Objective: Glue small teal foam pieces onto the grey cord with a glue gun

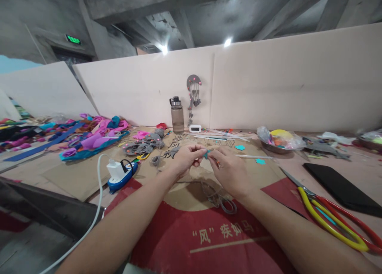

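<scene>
Two bare forearms (140, 210) lie nearest the camera, reaching over a red-and-tan printed cardboard sheet (167, 246) from its near edge. Between the fingertips, above the sheet's tan middle, is a small teal felt piece (205, 155). The left hand (188, 159) is clamped on its left side, thumb against forefinger; the right hand (229, 171) pinches the right side, so the two hands almost meet. Whether a thread or needle passes through the felt is too small to tell.

Good work here probably means a firm left pinch close to the edge being worked, with the right fingertips making only short movements. Resting the wrists on the sheet should help steady both hands. The loose grey cord (228, 206), looped just below the right hand, is best kept clear of the wrist, as it could snag.

Beyond the fingers, two teal felt cut-outs (239, 147) lie toward the sheet's far right corner. Scissors (334, 220) with yellow and red handles lie at its right edge, a black phone (340, 186) beside them toward the right edge of the desk (361, 170). A blue power strip (123, 181) sits by the sheet's left edge. Along the desk's far edge stand a water bottle (178, 119) and a digital clock (195, 128).
</scene>
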